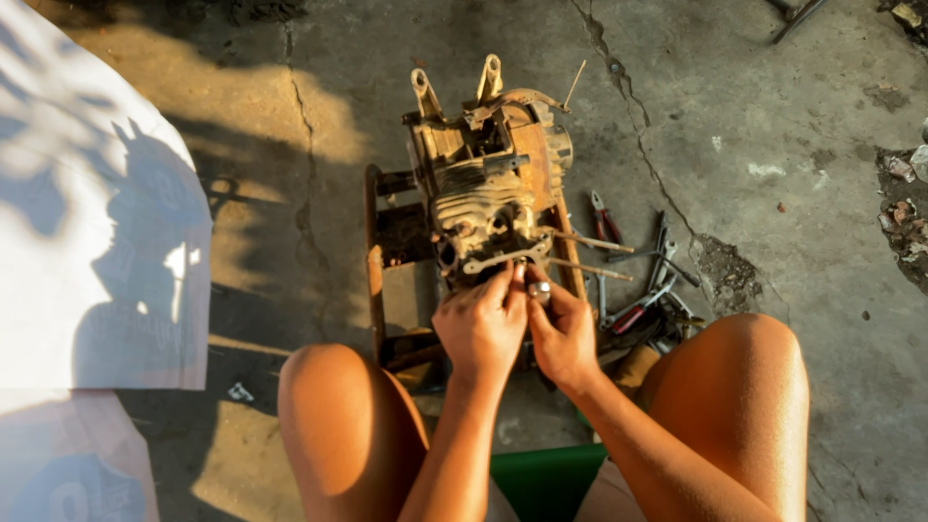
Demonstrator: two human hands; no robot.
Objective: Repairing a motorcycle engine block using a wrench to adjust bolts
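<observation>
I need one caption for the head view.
Both hands work at the front of a rusty small engine, tools beside it.

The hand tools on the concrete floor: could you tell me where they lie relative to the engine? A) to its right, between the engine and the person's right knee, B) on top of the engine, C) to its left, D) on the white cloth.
A: the hand tools, red-handled pliers and wrenches, lie right of the engine, near the right knee, while both hands work at the engine's front.
</observation>
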